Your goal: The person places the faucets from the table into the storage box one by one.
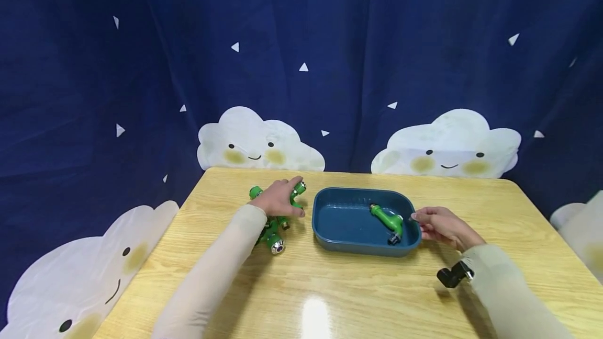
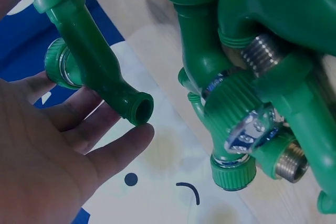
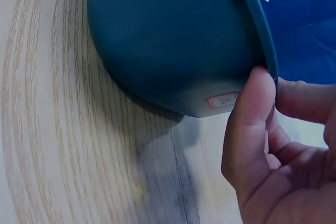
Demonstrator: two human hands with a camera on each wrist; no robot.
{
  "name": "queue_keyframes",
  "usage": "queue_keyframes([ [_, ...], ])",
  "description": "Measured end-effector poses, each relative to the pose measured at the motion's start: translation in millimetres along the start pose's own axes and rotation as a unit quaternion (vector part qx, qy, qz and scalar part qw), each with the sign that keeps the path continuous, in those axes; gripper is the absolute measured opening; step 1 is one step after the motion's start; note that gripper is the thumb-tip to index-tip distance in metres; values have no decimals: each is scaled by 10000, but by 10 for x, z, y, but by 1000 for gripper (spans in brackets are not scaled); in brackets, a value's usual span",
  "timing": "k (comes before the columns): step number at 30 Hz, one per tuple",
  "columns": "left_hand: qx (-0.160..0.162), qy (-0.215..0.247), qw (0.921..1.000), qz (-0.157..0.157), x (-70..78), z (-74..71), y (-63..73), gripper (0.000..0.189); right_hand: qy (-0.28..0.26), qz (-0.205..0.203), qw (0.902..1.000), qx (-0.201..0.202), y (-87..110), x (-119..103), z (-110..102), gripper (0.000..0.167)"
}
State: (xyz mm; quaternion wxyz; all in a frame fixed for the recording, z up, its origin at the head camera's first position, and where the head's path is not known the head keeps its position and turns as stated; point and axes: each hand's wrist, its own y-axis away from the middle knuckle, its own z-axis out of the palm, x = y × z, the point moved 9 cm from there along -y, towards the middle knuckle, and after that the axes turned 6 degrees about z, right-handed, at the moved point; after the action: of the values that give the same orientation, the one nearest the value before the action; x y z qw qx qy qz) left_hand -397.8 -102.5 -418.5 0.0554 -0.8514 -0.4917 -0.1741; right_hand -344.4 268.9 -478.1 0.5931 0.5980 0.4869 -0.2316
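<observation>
My left hand (image 1: 279, 199) reaches over several green plastic faucets with its fingers spread. In the left wrist view, one green faucet (image 2: 86, 51) lies between the thumb and the fingers, which are extended behind it; a fingertip is right at its spout. My right hand (image 1: 440, 225) pinches the right rim of a blue plastic basin (image 1: 339, 245) between thumb and fingers, as the right wrist view also shows. Inside the basin, toward its right side, lies another green faucet (image 1: 387, 218) with a threaded metal end.
More green faucets (image 2: 236, 108) with ribbed knobs are heaped beside the left hand on the wooden table (image 1: 292, 286). A red-edged label (image 3: 223, 100) is on the basin's outer wall. Behind the table hangs a dark blue curtain (image 1: 273, 9) with white clouds.
</observation>
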Motion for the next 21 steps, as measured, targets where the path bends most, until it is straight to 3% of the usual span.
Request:
queue_keyframes([
  [9,88,211,9997,-90,-56,-12,50,99,-76,55,9999,46,-3,17,-15,26],
  [21,173,267,9994,108,73,-133,81,103,-59,63,9999,63,11,13,6,26],
])
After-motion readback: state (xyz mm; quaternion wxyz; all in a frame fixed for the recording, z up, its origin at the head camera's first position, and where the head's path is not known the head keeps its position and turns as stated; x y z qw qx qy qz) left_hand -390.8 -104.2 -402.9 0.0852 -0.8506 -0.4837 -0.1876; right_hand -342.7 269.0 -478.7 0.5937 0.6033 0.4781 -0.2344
